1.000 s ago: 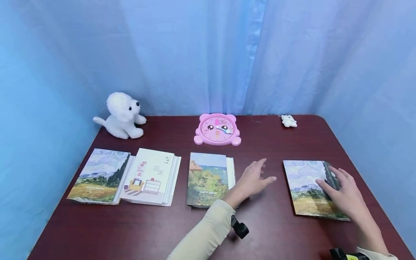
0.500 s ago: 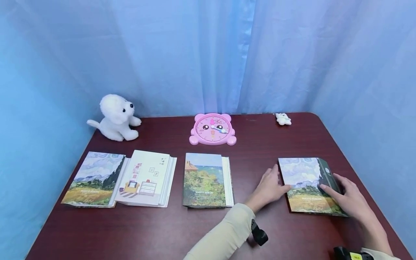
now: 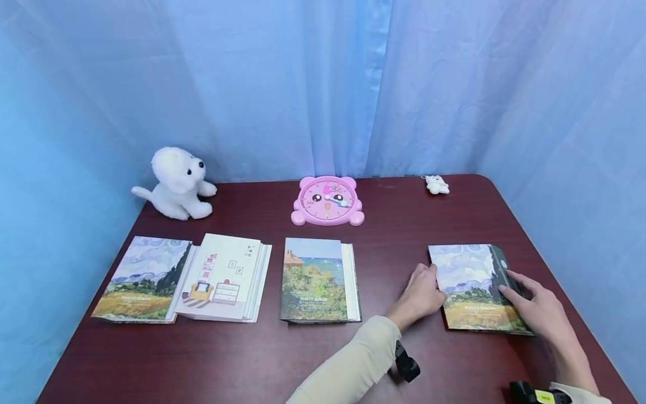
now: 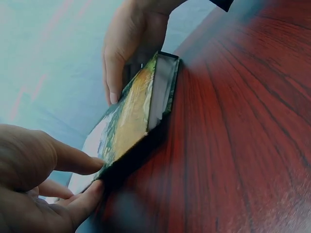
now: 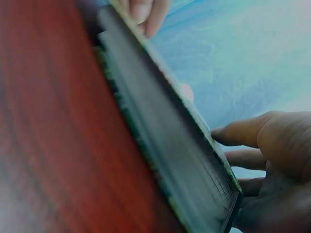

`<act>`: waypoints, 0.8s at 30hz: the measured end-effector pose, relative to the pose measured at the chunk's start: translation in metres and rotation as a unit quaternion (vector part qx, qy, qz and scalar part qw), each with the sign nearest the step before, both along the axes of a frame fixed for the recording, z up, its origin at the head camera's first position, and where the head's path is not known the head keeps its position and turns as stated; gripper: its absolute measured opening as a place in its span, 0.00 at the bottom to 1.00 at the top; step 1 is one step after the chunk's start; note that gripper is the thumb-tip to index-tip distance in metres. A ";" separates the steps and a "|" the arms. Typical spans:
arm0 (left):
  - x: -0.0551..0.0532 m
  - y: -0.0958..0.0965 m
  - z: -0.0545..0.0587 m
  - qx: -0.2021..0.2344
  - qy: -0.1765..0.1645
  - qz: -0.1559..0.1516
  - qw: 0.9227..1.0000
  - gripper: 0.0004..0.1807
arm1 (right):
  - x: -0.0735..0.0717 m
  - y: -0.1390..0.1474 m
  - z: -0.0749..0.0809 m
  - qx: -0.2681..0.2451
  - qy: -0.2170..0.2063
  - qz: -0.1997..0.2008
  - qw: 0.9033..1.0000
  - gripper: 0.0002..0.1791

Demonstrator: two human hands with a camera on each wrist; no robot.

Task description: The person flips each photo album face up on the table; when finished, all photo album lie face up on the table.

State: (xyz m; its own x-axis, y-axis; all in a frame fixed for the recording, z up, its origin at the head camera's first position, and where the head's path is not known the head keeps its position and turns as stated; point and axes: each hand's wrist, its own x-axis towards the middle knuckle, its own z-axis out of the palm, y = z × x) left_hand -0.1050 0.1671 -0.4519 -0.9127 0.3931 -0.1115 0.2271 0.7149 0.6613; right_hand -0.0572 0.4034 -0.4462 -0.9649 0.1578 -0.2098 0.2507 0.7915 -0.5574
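A photo album [image 3: 466, 286] with a painted landscape cover lies at the right of the table, its dark green spine to the right. My left hand [image 3: 420, 294] pinches the left edge of its cover between thumb and fingers, as the left wrist view shows up close at the cover's edge [image 4: 131, 126]. At the spine side, my right hand [image 3: 542, 308] grips the album, thumb on the cover and fingers along the spine. The page block [image 5: 165, 131] shows between the covers in the right wrist view.
Another painted photo album [image 3: 314, 280] lies mid-table. Further left, a white album with a furniture drawing [image 3: 219, 280] sits beside a landscape album [image 3: 143, 278]. Behind them are a white plush dog [image 3: 179, 182], a pink toy clock [image 3: 328, 201] and a small white figure [image 3: 436, 184].
My left hand has moved right from beside the middle album to the right album's left edge and taken hold of it. The right hand stays at the spine side; the head view has shifted slightly.
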 end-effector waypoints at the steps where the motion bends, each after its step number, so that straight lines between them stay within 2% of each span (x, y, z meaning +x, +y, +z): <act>1: -0.001 -0.001 0.000 -0.003 0.005 -0.006 1.000 0.16 | 0.000 0.000 0.001 -0.017 -0.005 -0.012 1.000 0.42; 4: -0.003 -0.003 -0.001 -0.011 0.017 -0.020 1.000 0.11 | 0.000 -0.001 0.001 -0.072 -0.016 -0.037 0.997 0.42; 7: -0.002 -0.004 0.000 -0.023 0.025 -0.025 0.999 0.11 | 0.001 0.001 0.000 -0.156 -0.018 -0.052 0.986 0.40; 9: 0.000 -0.005 0.001 -0.032 0.034 -0.021 0.999 0.12 | 0.002 0.004 -0.001 -0.242 -0.017 -0.064 0.968 0.37; 11: 0.001 -0.006 0.002 -0.044 0.040 -0.011 0.998 0.15 | 0.003 0.007 -0.001 -0.327 -0.011 -0.067 0.943 0.34; 14: 0.002 -0.008 0.005 -0.062 0.038 0.005 0.997 0.18 | 0.003 0.010 0.002 -0.403 -0.002 -0.053 0.914 0.32; 19: 0.001 -0.011 0.010 -0.089 0.034 0.015 0.995 0.19 | -0.001 0.007 0.009 -0.437 0.006 -0.010 0.900 0.31; 21: 0.000 -0.012 0.011 -0.089 0.039 0.016 0.995 0.21 | -0.002 0.004 0.014 -0.439 -0.001 -0.006 0.898 0.31; 24: -0.001 -0.013 0.011 -0.077 0.044 0.016 0.996 0.23 | -0.005 -0.003 0.022 -0.424 -0.013 -0.006 0.905 0.33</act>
State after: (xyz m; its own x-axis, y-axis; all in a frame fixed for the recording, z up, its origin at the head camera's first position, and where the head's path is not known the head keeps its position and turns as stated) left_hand -0.1057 0.1537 -0.4407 -0.9331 0.3488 -0.0879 0.2551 0.8139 0.5220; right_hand -0.0624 0.4004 -0.4245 -0.9571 -0.0608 -0.2834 0.2785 0.0783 -0.9572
